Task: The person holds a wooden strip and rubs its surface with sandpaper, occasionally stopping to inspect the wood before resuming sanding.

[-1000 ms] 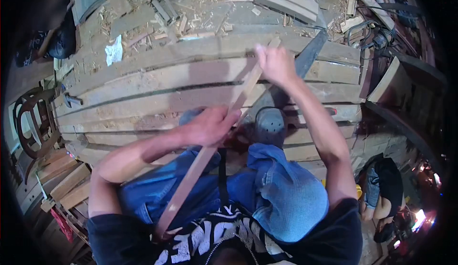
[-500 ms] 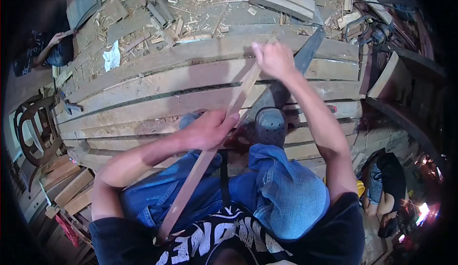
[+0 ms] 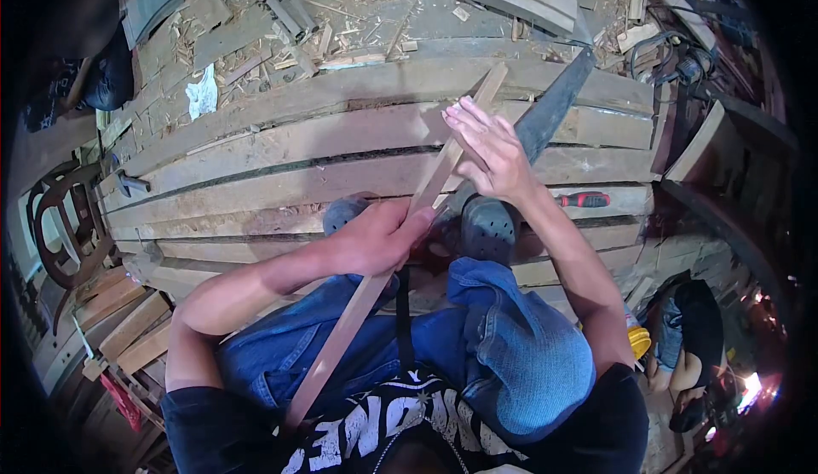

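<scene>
The long, thin, pale wooden strip (image 3: 432, 182) slants from lower centre to upper centre. The left hand (image 3: 375, 239) is clamped round its middle. The right hand (image 3: 490, 154) lies flat higher up, fingers straight and together, seemingly smoothing it. Any further stroke needs that grip firm.

even workshop light, heavy fisheye

planks at centre bright and sharp; edges bend into a black vignette, with small glare spots at the lower right.

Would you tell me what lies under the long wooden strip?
Beneath the strip are wide planks and, nearer the body, blue jeans. The left hand and right hand hide what lies below them.
</scene>
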Tool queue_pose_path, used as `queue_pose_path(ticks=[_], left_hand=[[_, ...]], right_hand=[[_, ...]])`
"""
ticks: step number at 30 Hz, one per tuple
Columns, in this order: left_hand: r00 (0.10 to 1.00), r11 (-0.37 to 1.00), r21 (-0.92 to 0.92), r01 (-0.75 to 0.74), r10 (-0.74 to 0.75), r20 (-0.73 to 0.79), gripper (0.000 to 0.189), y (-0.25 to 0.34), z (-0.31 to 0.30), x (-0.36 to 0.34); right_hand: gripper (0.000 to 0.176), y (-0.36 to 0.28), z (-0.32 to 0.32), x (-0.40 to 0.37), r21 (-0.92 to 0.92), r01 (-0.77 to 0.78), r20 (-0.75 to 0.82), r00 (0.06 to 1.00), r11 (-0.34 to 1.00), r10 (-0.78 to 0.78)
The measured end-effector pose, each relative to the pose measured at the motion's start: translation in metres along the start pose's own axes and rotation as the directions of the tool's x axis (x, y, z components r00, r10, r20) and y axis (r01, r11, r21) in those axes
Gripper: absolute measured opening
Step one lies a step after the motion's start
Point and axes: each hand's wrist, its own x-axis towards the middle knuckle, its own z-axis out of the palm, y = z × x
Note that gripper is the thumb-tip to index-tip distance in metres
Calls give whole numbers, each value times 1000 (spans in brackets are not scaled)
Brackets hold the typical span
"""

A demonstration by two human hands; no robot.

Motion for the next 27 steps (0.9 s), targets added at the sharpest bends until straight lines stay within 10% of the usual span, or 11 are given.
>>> queue_pose_path(ticks=[10,16,20,23,27], left_hand=[[998,971,-231,52,-41,55,44,-2,4,1],[996,942,-334,31,0,94,44,-4,1,1],[995,909,-412,60,-24,93,47,-7,6,0],[994,908,-416,43,3,108,47,-8,3,1],[994,920,-384,75,-39,101,47,-4,4,1]], right_hand=[[42,60,-3,12,-110,-24,-116,993,994,11],[36,2,-8,10,129,70,25,997,989,-74],[39,58,-10,14,-72,40,-46,998,997,-44],[37,3,-7,10,155,144,62,986,977,-155],[35,70,-20,27,-62,-46,-29,999,997,44]])
